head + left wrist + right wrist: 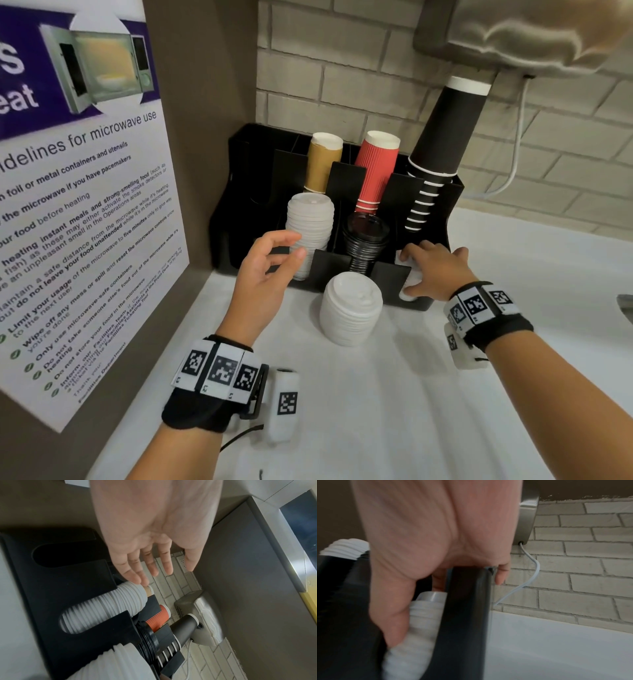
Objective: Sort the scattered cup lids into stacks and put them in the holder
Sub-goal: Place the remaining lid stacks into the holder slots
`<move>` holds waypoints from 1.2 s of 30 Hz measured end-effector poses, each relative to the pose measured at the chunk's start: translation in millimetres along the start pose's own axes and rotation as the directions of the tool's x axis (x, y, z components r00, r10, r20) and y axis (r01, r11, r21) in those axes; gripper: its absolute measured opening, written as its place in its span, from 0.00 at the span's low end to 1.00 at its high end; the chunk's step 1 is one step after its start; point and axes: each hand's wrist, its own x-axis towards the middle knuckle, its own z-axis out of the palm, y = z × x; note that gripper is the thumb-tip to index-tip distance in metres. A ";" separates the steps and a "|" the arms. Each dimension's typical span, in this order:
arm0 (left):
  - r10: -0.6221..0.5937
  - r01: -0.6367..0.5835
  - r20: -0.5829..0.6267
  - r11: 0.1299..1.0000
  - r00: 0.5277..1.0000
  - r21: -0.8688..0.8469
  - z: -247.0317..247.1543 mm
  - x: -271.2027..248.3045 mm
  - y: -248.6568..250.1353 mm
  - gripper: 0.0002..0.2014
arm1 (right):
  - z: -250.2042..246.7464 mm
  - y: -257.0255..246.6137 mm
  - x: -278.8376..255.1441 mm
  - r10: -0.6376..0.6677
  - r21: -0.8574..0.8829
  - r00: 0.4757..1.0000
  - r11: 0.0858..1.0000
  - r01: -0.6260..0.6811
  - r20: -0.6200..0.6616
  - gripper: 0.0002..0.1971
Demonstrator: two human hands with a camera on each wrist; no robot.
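Observation:
A black holder (239, 192) stands at the back of the white counter. Its left front slot holds a stack of white lids (310, 226), its middle slot a stack of black lids (364, 243). My left hand (289, 245) hovers open just in front of that white stack, fingers relaxed and holding nothing. In the left wrist view the fingertips (137, 580) are close to the stack's top (106, 609). My right hand (428, 270) grips another white lid stack (413, 274) inside the right front slot, thumb (393, 622) along its side. A further white lid stack (351, 313) stands loose on the counter before the holder.
Brown cups (323, 161), red cups (376, 168) and a tall leaning stack of black cups (442, 137) fill the holder's back slots. A microwave poster (85, 205) covers the left wall. A grey dispenser (513, 34) hangs above right, with a white cable (517, 147).

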 end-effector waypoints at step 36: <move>-0.020 0.021 0.009 1.000 1.000 -0.014 -1.1 -0.9 2.9 0.13 | -17.1 -101.3 -46.3 0.022 0.712 0.981 0.691 0.125 -0.193 0.26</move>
